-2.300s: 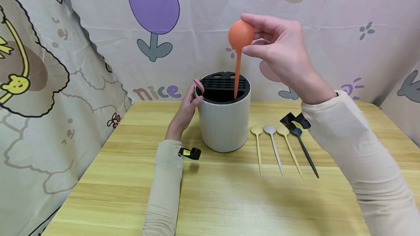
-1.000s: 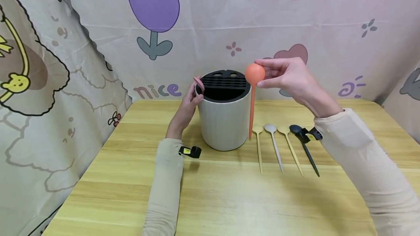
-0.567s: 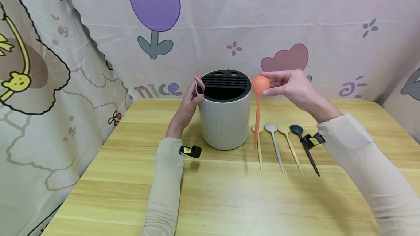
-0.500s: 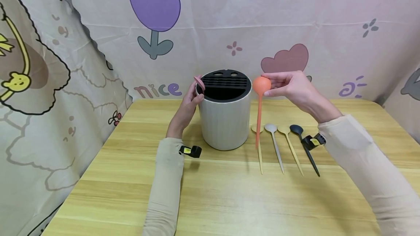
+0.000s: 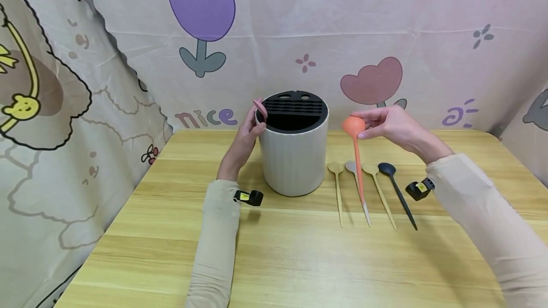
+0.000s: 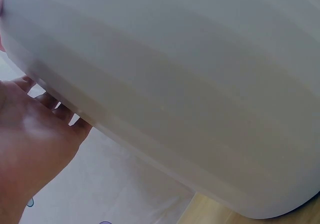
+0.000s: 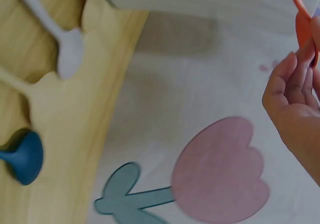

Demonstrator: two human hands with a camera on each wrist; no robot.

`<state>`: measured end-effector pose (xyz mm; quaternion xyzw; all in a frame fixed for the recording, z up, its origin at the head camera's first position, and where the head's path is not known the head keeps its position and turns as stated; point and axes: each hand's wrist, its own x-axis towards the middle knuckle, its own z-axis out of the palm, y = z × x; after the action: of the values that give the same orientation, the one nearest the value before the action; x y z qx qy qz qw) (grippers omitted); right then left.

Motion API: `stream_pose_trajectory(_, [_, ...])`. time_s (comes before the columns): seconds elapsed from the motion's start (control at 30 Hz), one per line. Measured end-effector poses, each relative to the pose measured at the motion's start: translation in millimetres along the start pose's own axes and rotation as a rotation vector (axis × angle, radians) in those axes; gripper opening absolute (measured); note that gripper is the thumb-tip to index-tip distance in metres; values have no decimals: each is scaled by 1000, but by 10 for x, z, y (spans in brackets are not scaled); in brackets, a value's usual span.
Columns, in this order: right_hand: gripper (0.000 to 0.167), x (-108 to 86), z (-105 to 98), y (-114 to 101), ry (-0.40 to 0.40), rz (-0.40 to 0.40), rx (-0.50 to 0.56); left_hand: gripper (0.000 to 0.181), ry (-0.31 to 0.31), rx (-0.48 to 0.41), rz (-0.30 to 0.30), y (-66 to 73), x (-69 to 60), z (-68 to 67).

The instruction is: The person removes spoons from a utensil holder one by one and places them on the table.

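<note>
An orange spoon [image 5: 358, 165] hangs handle down from my right hand [image 5: 396, 127], which pinches its round head between thumb and fingers. In the head view its handle crosses in front of a grey spoon [image 5: 350, 166]; whether its tip touches anything I cannot tell. My left hand [image 5: 241, 144] holds the left side of a white utensil holder [image 5: 293, 165] near the rim, fingers against the wall. A small pink rounded piece [image 5: 259, 109] shows at the rim there. The holder's black top insert [image 5: 295, 107] has slots, holes and a wide front opening.
Right of the holder, a pale yellow spoon [image 5: 336, 169], another yellow spoon [image 5: 377, 187] and a dark blue spoon [image 5: 387, 169] lie beside the grey one on the wooden table [image 5: 150, 251]. A printed cloth [image 5: 274, 13] hangs behind.
My right hand has carried the orange spoon from above the holder's opening rightward and down, past the rim, to over the grey spoon. The left hand and holder stay in place.
</note>
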<state>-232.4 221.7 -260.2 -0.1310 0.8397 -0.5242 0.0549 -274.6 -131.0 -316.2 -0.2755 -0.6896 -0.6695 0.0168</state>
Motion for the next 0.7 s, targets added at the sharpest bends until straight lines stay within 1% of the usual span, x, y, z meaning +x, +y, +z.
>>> stream_pose_trajectory(0.13, [62,5,-69,147,-55,19,-10,116,0,5,-1,1,-6,0])
stream_pose_trajectory(0.3, [66,-13,-114,331,-115,21,42,118,-3,-2,9,4,-2,7])
stream_pose_trajectory(0.4, [66,-34,-106,416,-120,31,84,120,0,-3,8,6,2,10])
stream_pose_trajectory(0.5, [66,-56,-93,482,-127,39,122,119,-2,1,7,7,2,8])
stream_pose_trajectory(0.7, [67,-91,-127,618,-151,40,127,115,-7,14,8,9,-9,-2])
